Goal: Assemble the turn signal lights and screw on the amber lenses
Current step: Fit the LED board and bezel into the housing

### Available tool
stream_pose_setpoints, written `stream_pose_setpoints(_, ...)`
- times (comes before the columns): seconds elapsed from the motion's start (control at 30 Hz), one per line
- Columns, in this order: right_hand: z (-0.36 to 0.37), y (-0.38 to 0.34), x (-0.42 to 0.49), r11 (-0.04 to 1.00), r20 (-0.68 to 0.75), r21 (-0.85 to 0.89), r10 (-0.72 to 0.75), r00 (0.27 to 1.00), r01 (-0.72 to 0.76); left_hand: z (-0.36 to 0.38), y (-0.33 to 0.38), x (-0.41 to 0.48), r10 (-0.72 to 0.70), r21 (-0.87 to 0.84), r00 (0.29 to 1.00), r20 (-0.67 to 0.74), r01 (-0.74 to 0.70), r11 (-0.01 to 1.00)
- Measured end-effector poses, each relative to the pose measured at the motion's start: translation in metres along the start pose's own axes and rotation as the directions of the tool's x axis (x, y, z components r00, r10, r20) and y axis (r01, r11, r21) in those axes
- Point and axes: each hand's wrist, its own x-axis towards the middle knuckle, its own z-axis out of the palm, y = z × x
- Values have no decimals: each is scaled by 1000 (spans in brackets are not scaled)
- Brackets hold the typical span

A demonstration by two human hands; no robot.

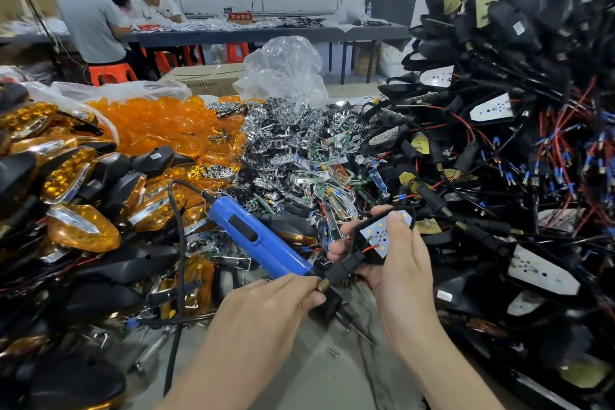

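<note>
Right hand [399, 270] grips a black signal housing [355, 256] at table centre, thumb on its white LED board [377, 231]. Left hand [266, 303] pinches the brass-threaded stem [322, 285] (blue screwdriver [256, 240] just behind). I see amber lenses [156, 123] heaped far left.

Grey bench [299, 379], amber lenses [156, 123], chrome parts [283, 140], blk wired housings [499, 150]

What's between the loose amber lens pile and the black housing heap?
Head view: a heap of chrome reflectors lies between the amber lenses and the black housings.
</note>
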Motion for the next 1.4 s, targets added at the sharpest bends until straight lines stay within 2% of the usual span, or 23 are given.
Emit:
stream_pose_setpoints(0.2,0,3,3,1000,-46,2,13,999,-13,-2,5,-1,-68,-20,997,48,69,997)
stream_pose_setpoints(0.37,1,8,8,999,-72,-22,27,997,-28,-16,8,9,-258,-255,966,-19,245,935)
stream_pose_setpoints(0.47,1,10,12,999,-73,-13,32,997,-33,-30,-3,32,-334,-299,940,-69,301,906)
stream_pose_setpoints(0.63,-1,11,14,999,-60,34,44,997,-42,-47,-48,87,-386,-163,921,-44,375,913)
stream_pose_setpoints(0.73,-1,10,14,997,-51,55,51,997,-48,-44,-82,118,-476,22,868,138,478,878)
stream_pose_setpoints(0.83,-1,9,14,998,-42,48,51,998,-49,-29,-100,138,-481,220,829,287,432,875)
stream_pose_setpoints(0.97,-1,8,14,997,-39,51,60,997,-58,0,-115,148,-459,426,783,419,277,862)
stream_pose_setpoints(1.07,-1,7,16,998,-38,41,56,998,-55,16,-118,154,-474,473,746,467,242,847)
stream_pose_setpoints(1.23,-2,7,15,997,-29,44,58,998,-56,25,-115,155,-407,518,807,428,150,842)
stream_pose_setpoints(1.4,-3,7,16,997,-36,56,64,997,-62,17,-106,152,-293,476,869,398,77,876)
